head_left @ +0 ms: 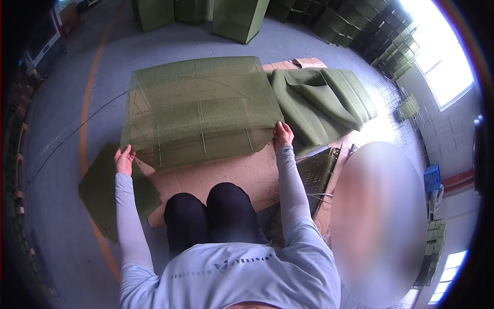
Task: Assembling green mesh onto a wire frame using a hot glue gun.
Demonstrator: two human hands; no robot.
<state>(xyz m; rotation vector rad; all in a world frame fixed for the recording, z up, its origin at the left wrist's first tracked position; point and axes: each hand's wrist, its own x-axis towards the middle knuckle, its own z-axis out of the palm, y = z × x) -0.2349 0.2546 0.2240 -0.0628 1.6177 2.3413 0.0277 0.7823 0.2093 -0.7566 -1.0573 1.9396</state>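
Note:
A box-shaped frame of thin wire stands before me, covered with see-through green mesh [200, 116]. My left hand [124, 159] pinches the mesh at its near left corner. At the near right corner, my right hand [283, 135] grips the mesh edge between thumb and fingers. Through the mesh the wire bars [203, 126] show as pale upright lines. Beside the box, to the right, lies a loose heap of folded green mesh [321, 103]. A flat green mesh piece [116, 198] rests on the floor near my left forearm.
Brown cardboard [216, 183] lies under the box and in front of my knees. A dark perforated crate [316, 172] is right of my right forearm. Green mesh boxes [239, 20] stand at the back, with stacks [350, 20] behind right. A blurred patch covers the right side.

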